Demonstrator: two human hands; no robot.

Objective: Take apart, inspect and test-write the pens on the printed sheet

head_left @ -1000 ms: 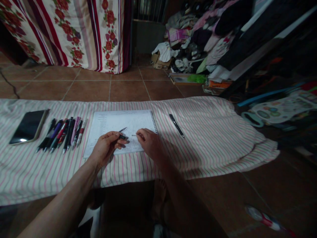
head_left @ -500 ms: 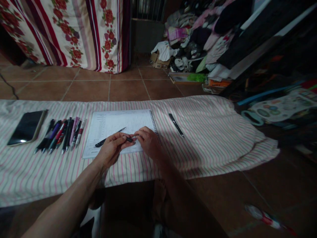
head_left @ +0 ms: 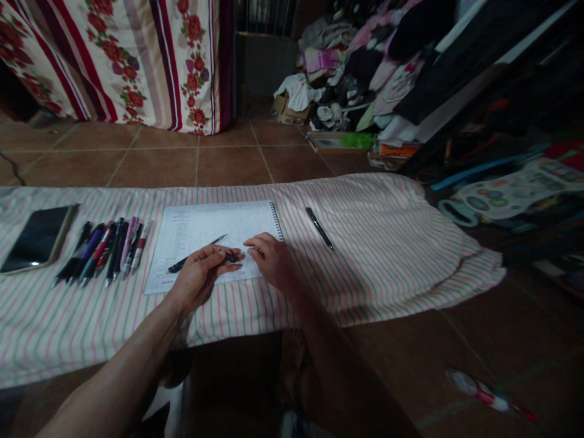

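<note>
My left hand (head_left: 201, 267) is closed on a short black pen part (head_left: 231, 258), pinched between thumb and fingers over the notebook. Close beside it, my right hand (head_left: 270, 258) has its fingers slightly bent and apart, with nothing clearly visible in them. Beneath both hands lies a spiral-bound notebook (head_left: 219, 216) with a printed page. A slim black pen piece (head_left: 177, 266) rests slanted on that page, partly hidden behind my left hand. To the right of the notebook, a black pen (head_left: 319, 228) lies on the striped cloth.
Several pens (head_left: 98, 249) lie in a row left of the notebook, and a smartphone (head_left: 39, 237) is beyond them. A striped cloth (head_left: 387, 243) covers the low surface. Piled clothes (head_left: 351, 67) and a floral curtain (head_left: 137, 61) stand behind; a bottle (head_left: 483, 389) lies on the floor.
My right hand's fingers have come slightly apart from the black pen part, which stays in my left hand. The whole view has shifted a little.
</note>
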